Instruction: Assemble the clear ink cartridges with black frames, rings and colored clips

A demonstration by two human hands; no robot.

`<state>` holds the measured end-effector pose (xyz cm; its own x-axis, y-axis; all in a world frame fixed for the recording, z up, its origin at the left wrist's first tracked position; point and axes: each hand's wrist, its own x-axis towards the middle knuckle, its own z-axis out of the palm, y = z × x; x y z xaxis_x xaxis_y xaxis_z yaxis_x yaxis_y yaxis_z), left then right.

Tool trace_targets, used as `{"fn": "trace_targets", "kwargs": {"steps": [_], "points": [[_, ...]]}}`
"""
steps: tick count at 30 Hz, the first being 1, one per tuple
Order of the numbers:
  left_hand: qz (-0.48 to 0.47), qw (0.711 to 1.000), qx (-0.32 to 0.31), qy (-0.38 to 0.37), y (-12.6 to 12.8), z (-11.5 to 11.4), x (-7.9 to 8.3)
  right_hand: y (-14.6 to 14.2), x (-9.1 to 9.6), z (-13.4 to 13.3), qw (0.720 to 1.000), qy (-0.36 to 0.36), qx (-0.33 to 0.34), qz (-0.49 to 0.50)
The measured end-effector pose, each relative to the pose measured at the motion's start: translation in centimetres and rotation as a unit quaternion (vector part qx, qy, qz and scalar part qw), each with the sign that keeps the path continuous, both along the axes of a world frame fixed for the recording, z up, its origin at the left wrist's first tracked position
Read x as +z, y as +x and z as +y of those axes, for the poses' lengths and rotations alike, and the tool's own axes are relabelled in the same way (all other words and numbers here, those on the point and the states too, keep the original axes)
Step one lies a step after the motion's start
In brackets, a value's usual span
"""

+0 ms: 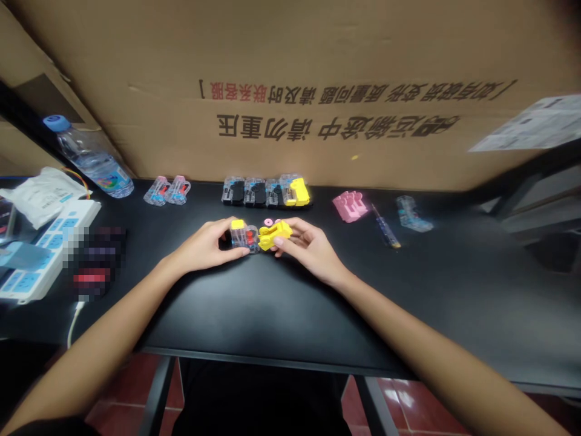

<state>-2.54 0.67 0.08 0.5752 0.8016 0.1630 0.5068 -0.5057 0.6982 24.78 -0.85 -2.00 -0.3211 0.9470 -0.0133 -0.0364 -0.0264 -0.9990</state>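
My left hand (pixel 211 245) is closed on a clear plastic casing (pixel 239 236) with a yellow top and red and blue parts inside. A yellow plastic shell piece (pixel 275 234) is pinched between the thumb and fingers of my right hand (pixel 311 248). The two pieces are side by side just above the table; whether they touch I cannot tell. Small pink rings (pixel 269 222) lie just behind the yellow piece, partly hidden by my right hand. Behind both hands stands a row of clear casings with black shells (pixel 255 192), ending in one with a yellow shell (pixel 297 191).
Two clear casings with pink tops (pixel 178 190) lie at the back left, near a water bottle (pixel 97 160) and a power strip (pixel 49 248). Rightward are pink shells (pixel 350 206), a screwdriver (pixel 385 227) and another clear casing (pixel 413 213). A cardboard box (pixel 318 54) walls the back.
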Motion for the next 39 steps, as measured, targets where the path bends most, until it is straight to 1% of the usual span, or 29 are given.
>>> {"fn": "trace_targets", "kwargs": {"steps": [5,10,16,20,24,32,39], "points": [[-0.010,1.000,0.002,0.003,0.2,-0.1,-0.1,0.0,0.1,-0.2,0.999,0.021,0.005,-0.037],[-0.023,1.000,0.000,0.010,0.6,-0.2,-0.5,-0.1,0.0,-0.2,0.998,0.036,0.005,-0.053],[-0.034,0.999,-0.010,0.014,0.6,-0.2,-0.7,0.2,-0.2,0.0,0.998,0.041,0.021,-0.035],[-0.045,0.999,-0.010,0.010,0.9,-0.3,-0.8,0.2,-0.3,-0.1,0.997,0.053,0.029,-0.042],[-0.054,0.998,-0.004,0.014,1.0,-0.4,-0.9,0.1,-0.4,-0.2,0.997,0.051,0.036,-0.054],[-0.056,0.998,0.009,0.027,1.0,-0.4,-1.3,-0.1,-0.6,-0.2,0.997,0.058,0.037,-0.047],[-0.052,0.998,0.015,0.033,1.1,-0.5,-1.3,-0.1,-0.6,-0.2,0.996,0.060,0.034,-0.048]]}}
